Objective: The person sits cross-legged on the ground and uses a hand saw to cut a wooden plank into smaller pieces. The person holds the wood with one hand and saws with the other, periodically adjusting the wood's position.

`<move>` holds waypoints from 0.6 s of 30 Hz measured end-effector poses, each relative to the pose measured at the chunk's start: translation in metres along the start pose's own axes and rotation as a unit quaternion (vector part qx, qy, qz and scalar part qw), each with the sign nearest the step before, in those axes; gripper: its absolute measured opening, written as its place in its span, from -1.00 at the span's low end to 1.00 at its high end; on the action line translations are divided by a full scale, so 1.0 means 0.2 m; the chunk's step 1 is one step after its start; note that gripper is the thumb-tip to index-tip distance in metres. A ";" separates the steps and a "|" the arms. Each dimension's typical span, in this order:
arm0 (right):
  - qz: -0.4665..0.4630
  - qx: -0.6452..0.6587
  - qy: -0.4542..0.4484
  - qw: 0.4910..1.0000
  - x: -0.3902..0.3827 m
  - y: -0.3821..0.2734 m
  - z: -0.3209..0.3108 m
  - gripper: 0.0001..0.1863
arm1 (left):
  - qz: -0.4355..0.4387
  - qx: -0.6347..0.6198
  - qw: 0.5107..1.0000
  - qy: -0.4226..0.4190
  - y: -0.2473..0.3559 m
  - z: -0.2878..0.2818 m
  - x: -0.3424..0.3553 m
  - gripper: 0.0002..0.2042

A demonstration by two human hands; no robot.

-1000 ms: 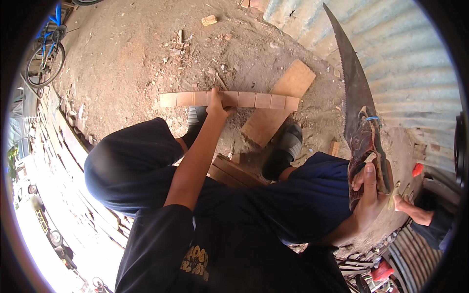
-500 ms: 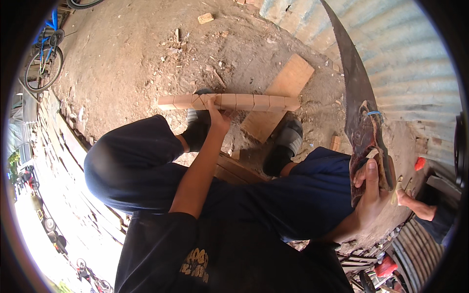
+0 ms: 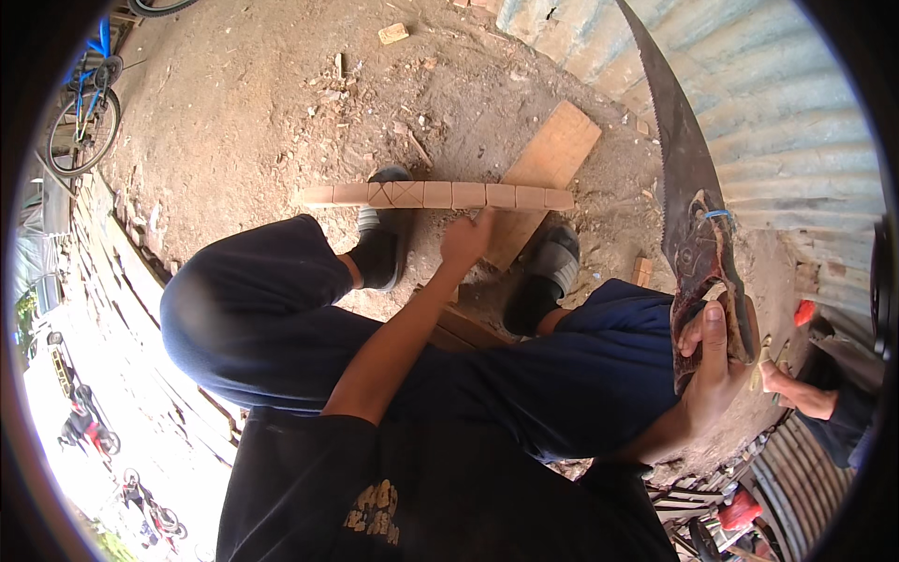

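Note:
A narrow wooden strip, marked with several cross lines and one X, lies crosswise in front of me. Its right part crosses a flat wooden plank on the ground. At the strip's near edge, right of its middle, is my left hand; one finger reaches out to the edge, and the other fingers are partly hidden. Over on the right, my right hand is closed around the dark, worn handle of a handsaw. The saw stands raised, its toothed blade curving up and away beside the metal sheet.
My feet in dark slippers flank the space below the strip. Corrugated metal sheeting runs along the right. Wood bits and chips litter the dirt. A blue bicycle stands far left; another person's bare foot shows at right.
My left hand has let go of the strip near its middle and slid right along the near edge. The strip and the saw in my right hand have hardly moved.

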State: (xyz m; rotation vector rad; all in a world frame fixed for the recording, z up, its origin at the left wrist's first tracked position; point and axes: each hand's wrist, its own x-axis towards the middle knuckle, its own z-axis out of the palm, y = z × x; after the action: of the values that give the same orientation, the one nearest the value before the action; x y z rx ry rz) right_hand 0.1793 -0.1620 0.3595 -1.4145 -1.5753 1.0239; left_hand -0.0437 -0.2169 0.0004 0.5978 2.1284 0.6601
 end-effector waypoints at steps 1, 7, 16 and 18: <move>0.003 0.005 0.006 1.000 0.00 0.00 0.00 -0.80 | 0.099 0.083 0.991 0.031 0.05 0.02 -0.05 -0.33; -0.003 -0.008 -0.017 1.000 0.00 -0.01 -0.01 -0.79 | 0.380 0.172 0.894 0.164 0.32 -0.09 0.00 -0.48; -0.015 -0.017 -0.020 1.000 0.00 0.01 -0.02 -0.78 | 0.329 0.442 0.832 -0.059 0.27 -0.24 0.28 -0.20; -0.001 -0.011 -0.013 1.000 0.00 0.00 -0.02 -0.79 | 0.313 0.421 0.847 -0.081 0.31 -0.25 0.33 -0.25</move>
State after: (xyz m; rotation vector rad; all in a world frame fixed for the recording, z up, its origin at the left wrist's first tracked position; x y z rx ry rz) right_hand 0.1822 -0.1621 0.3613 -1.4193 -1.6121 1.0308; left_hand -0.1082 -0.1428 0.0296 1.8065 1.9739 -0.0707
